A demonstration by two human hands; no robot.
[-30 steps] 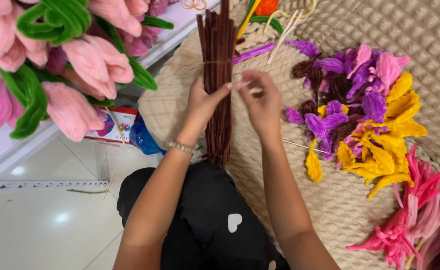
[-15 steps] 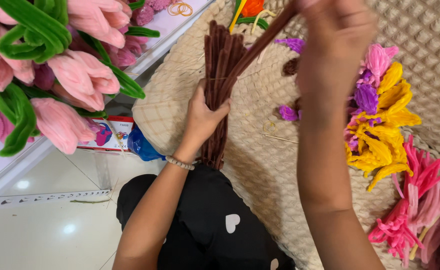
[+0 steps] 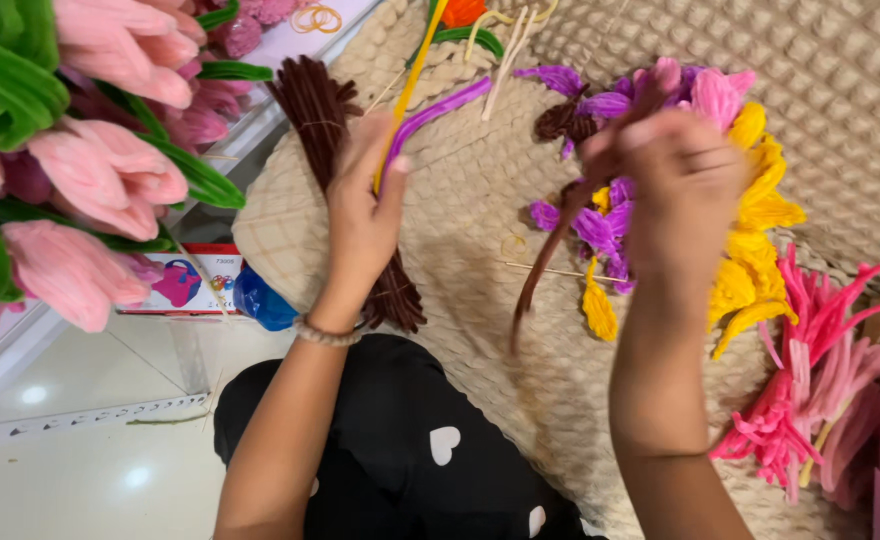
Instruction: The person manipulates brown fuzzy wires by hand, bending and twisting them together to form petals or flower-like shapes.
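My left hand (image 3: 362, 215) rests on a bundle of brown pipe cleaners (image 3: 312, 100) lying on a woven straw mat (image 3: 460, 230); its fingers touch a purple pipe cleaner (image 3: 438, 108) and a yellow one (image 3: 412, 85). My right hand (image 3: 675, 195) is raised above the mat and grips a single brown pipe cleaner (image 3: 542, 270) that hangs down and to the left. Behind that hand lie purple (image 3: 590, 225), pink and yellow pipe-cleaner flowers (image 3: 750, 250).
Big pink tulips with green leaves (image 3: 80, 170) made of pipe cleaners fill the left. A heap of pink pipe cleaners (image 3: 820, 380) lies at the right. A small printed box (image 3: 175, 280) and a blue wrapper (image 3: 260, 300) sit under the mat's edge, above a white floor.
My right hand has pulled one brown pipe cleaner out of the bundle and carried it right. My left hand has slid up the bundle toward the purple and yellow stems.
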